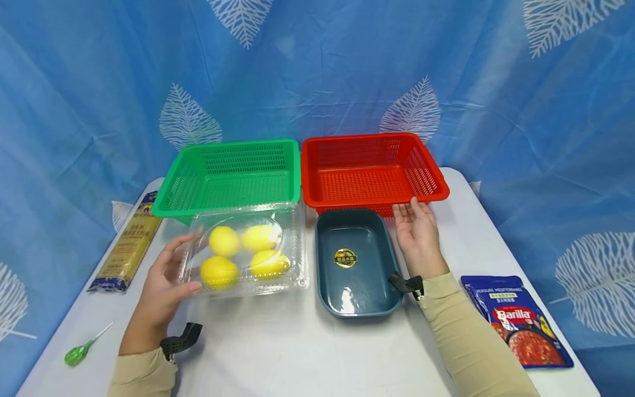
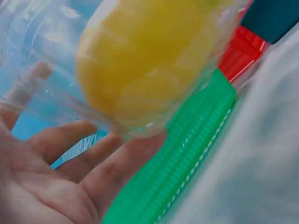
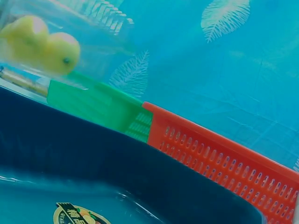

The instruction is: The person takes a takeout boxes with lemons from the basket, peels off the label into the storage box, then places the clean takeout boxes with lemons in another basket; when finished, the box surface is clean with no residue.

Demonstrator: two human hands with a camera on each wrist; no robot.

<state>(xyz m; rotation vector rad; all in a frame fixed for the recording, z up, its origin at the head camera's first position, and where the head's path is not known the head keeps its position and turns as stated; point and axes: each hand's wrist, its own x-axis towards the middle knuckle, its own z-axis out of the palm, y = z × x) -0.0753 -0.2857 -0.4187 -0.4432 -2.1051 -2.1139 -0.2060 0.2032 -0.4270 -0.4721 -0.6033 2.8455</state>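
My left hand (image 1: 166,275) holds a clear plastic clamshell box (image 1: 297,248) by its left end, thumb on the near side and fingers under and behind it. Several yellow lemons (image 1: 223,241) show through the lid. In the left wrist view the fingers (image 2: 126,163) support the box's underside, a lemon (image 2: 145,60) close above them. My right hand (image 1: 419,237) is palm up with loosely extended fingers, beside the right edge of a dark blue tray (image 1: 354,292). Its fingertips lie by the front of the red basket (image 1: 367,207); whether they touch it I cannot tell.
A green basket (image 1: 171,193) stands left of the red one, behind the clamshell box. Far left lie a spaghetti packet (image 1: 129,242) and a green lollipop (image 1: 76,354). A blue Barilla sauce pouch (image 1: 518,322) lies at the right, by the table edge.
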